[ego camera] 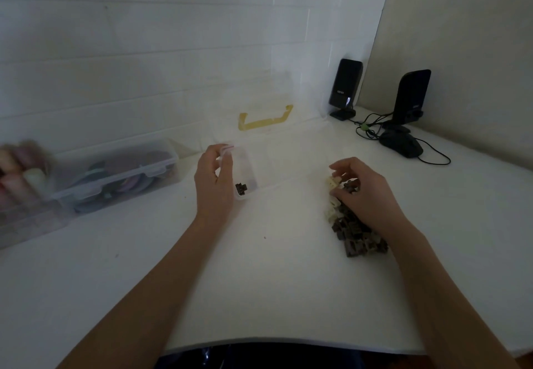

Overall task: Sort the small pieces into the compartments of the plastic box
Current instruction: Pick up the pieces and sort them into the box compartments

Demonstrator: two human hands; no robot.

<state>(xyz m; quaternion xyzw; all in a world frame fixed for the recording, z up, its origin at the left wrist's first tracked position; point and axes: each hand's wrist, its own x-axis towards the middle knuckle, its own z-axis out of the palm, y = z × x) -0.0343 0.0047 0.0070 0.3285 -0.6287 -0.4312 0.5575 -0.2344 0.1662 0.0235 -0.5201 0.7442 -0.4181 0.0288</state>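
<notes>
The clear plastic box stands mid-table, its lid with a yellow handle leaning back against the wall. A dark brown piece lies in the box's leftmost compartment. My left hand hovers over that compartment's left rim, fingers loosely curled, with nothing visible in them. A pile of brown and cream pieces lies on the table to the right of the box. My right hand rests on the far end of the pile, its fingertips pinching a cream piece.
A closed clear container of coloured items sits at the left, with blurred objects beside it. Two black speakers and a black mouse with cables occupy the back right corner. The table's front edge is near my body.
</notes>
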